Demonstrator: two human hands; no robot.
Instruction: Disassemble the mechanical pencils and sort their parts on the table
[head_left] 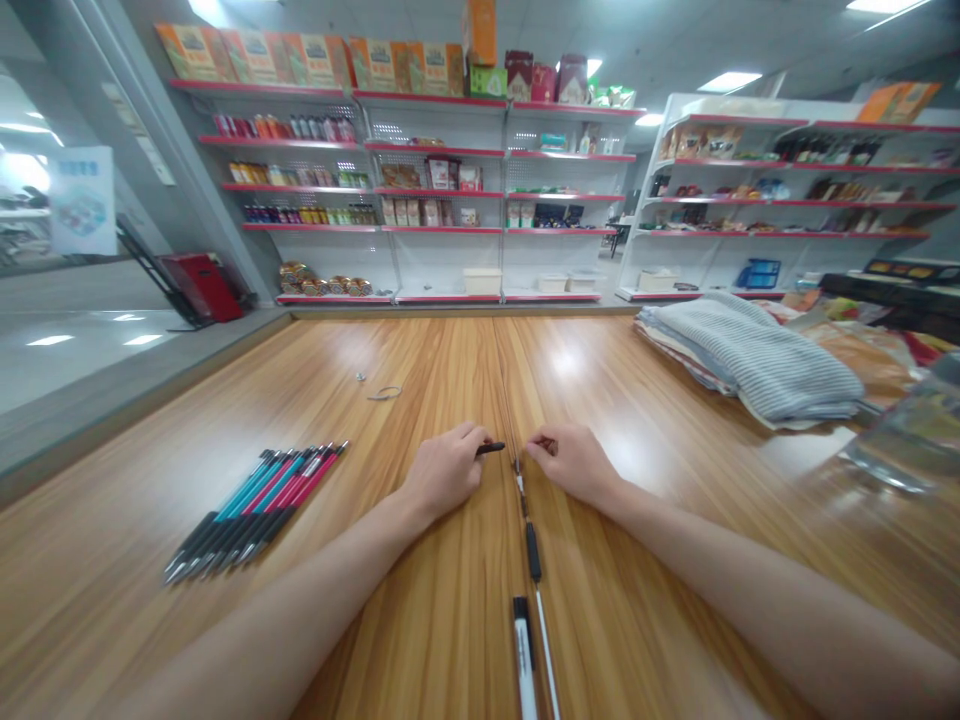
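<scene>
My left hand (448,466) is closed, and a short black pen part (491,447) sticks out from its fingertips to the right. Facing it, my right hand (574,462) is held in a pinch; whatever its fingertips hold, if anything, is too small to make out. Between and just below the hands lie small pen pieces (520,482), dark and silvery. Nearer to me are a black pen grip (533,552), a thin white refill (547,645) and a black-capped white marker (523,650). Left of my left forearm, several pens (255,512) in teal and pink lie in a slanted row.
Farther back on the wooden table (450,370) lie a thin grey loop (385,393) and a tiny metallic piece (361,377). Folded striped cloths (757,350) and a clear container (904,440) are at the right. Stocked shelves (442,190) stand beyond the table.
</scene>
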